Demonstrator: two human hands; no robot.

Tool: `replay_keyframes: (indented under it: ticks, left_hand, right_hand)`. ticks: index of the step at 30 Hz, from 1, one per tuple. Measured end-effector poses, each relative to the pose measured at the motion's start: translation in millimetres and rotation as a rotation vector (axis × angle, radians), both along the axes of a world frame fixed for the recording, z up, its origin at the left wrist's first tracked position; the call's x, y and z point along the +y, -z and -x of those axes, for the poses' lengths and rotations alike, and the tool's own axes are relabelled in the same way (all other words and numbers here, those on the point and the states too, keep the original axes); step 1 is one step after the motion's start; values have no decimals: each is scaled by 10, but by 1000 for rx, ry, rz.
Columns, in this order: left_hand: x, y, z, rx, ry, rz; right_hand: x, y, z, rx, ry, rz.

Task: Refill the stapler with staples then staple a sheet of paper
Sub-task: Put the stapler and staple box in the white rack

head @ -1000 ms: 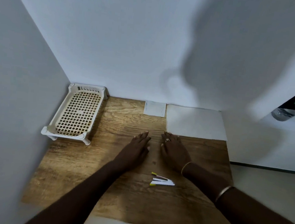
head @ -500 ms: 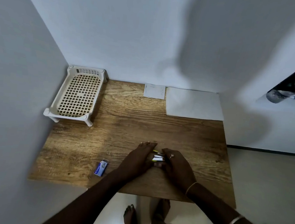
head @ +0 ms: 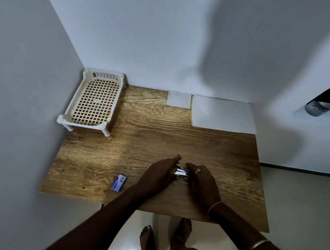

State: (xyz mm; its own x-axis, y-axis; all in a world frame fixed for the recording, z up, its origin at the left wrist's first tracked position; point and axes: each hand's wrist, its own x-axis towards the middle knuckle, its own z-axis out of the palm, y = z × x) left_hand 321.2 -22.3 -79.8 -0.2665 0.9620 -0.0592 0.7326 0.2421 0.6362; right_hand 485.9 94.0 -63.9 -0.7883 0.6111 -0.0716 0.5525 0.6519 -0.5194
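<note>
Since a second ago both hands pulled back from mid-bench to the near part and closed in on the stapler; camera view now takes in more floor and the staple box. Left hand (head: pixel 160 176) lies flat-ish against the left side of the stapler (head: pixel 181 171), fingers stretched forward past it. Right hand (head: pixel 202 183), ring on one finger, covers its right end, fingers curled onto it. Both hands touch the stapler, one each side; whether it is lifted or resting on the bench (head: pixel 159 136) cannot be told. Stapler shows white body, yellow tips, dark part on top, mostly hidden between the hands. Small blue-and-white staple box (head: pixel 119 184) lies on the bench left of the left forearm, apart from it, near the front edge. White sheet of paper (head: pixel 223 115) lies flat at the far right corner against the wall; smaller white card (head: pixel 179 99) just left of it. Cream plastic lattice tray (head: pixel 94 101) on short legs stands at the far left corner. Bare feet visible on the floor below the bench edge
</note>
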Motion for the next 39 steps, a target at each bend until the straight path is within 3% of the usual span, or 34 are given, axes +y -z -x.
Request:
replay_keyframes:
  ticks: [9, 19, 28, 35, 39]
  left_hand:
    - [-484, -59, 275, 9, -92, -57]
    - [-1524, -348, 680, -18, -352, -71]
    - [-1846, -204, 780, 12, -361, 4]
    - [-1846, -113, 715, 17, -349, 53]
    - [-1694, -151, 645, 165, -321, 64]
  right_hand:
    - [-295, 12, 363, 118, -123, -6]
    - [-1009, -24, 1128, 178, -357, 58]
    - [-1326, 46, 1310, 83, -424, 105]
    - [-1342, 45, 1296, 109, -442, 33]
    - [-1307, 15, 1345, 50, -491, 26]
